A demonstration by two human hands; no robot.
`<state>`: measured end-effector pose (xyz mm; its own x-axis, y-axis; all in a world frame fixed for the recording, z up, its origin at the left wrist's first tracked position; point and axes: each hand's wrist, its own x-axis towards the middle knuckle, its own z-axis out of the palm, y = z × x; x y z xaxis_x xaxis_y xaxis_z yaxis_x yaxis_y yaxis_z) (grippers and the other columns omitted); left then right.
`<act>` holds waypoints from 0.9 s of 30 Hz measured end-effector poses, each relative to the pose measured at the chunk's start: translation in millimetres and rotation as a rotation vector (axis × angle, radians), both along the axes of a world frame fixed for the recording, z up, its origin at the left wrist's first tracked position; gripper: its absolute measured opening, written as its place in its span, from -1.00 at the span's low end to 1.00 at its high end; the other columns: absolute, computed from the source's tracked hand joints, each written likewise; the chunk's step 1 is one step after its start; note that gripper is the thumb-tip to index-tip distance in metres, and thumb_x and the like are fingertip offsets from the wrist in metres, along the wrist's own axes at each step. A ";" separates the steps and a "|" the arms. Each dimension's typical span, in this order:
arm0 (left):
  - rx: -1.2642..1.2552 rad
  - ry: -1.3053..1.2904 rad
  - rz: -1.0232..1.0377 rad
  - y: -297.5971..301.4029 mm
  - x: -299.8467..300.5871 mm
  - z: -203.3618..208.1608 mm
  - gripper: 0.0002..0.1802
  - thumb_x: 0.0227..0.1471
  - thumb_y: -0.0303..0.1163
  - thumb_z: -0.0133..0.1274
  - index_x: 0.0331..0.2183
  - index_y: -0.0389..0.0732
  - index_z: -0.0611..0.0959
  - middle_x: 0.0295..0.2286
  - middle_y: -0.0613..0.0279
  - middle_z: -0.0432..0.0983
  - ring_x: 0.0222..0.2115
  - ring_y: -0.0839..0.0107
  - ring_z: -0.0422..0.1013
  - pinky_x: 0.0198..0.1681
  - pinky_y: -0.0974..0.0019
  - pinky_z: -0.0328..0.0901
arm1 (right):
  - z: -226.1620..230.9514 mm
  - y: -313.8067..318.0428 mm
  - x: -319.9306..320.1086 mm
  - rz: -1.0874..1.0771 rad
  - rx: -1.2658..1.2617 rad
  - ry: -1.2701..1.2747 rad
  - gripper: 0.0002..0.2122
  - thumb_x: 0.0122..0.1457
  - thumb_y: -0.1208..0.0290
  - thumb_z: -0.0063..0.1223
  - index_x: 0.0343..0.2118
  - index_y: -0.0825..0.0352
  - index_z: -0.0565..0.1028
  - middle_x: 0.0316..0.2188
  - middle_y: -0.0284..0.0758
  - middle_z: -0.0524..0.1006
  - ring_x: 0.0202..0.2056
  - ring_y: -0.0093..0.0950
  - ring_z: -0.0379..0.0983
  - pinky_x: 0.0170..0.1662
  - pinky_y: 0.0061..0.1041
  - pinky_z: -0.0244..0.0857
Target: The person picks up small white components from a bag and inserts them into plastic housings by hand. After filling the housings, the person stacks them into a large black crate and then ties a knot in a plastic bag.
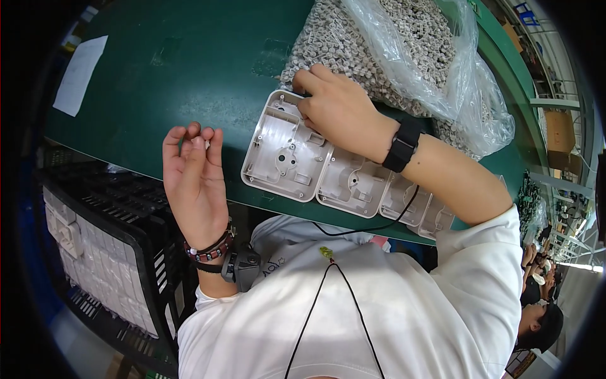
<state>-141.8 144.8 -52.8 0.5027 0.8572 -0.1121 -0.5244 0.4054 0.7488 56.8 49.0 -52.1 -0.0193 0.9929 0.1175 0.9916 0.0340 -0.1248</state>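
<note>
My left hand [201, 186] is raised at the left of the housings, palm up, its fingertips closed on a small white plastic piece [207, 144] that is mostly hidden. My right hand [344, 108] reaches across the far edge of the leftmost white plastic housing [252, 165], a square shell with ribs, posts and a round cutout inside. The right fingers are bent together, and whatever they hold is hidden. A second housing [369, 205] adjoins the first, and more of the same kind continue the row to the right, partly under my right forearm.
Beyond my right hand lies a large heap of small grey-white plastic parts [328, 41] in a clear bag [467, 95]. A white paper [81, 74] rests on the green table [183, 69]. At lower left stands a black crate [148, 252] with wrapped white pieces. Another person [541, 325] is at far right.
</note>
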 end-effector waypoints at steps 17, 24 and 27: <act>0.674 0.139 -0.577 -45.6 16.0 21.4 -0.13 -0.21 -0.50 0.24 0.10 -0.16 0.11 -0.06 0.04 0.22 -0.34 0.44 0.39 -0.46 0.55 0.30 | 78.6 -73.7 -39.2 -0.188 -0.187 1.200 -0.81 0.03 0.55 0.04 -0.25 0.35 0.43 -0.29 -0.25 0.39 -0.31 -0.39 0.37 -0.23 -0.53 0.26; 0.731 0.065 -0.883 -65.1 41.6 36.6 -0.04 -0.24 -0.68 0.18 0.16 -0.12 0.05 0.00 0.07 0.15 -0.44 0.49 0.34 -0.42 0.50 0.31 | 83.0 -117.9 -25.0 -0.078 0.056 0.988 -0.85 -0.02 0.55 0.11 -0.34 0.34 0.45 -0.45 -0.30 0.42 -0.42 -0.41 0.37 -0.40 -0.51 0.28; 0.990 0.281 -0.660 -56.8 44.2 37.6 -0.30 -0.14 -0.61 0.11 0.07 -0.18 0.26 -0.03 0.08 0.21 -0.44 0.48 0.34 -0.37 0.46 0.31 | 112.4 -134.6 12.7 -0.229 0.497 0.259 -0.81 -0.11 0.61 0.17 -0.38 0.36 0.46 -0.49 -0.30 0.43 -0.44 -0.42 0.39 -0.38 -0.52 0.28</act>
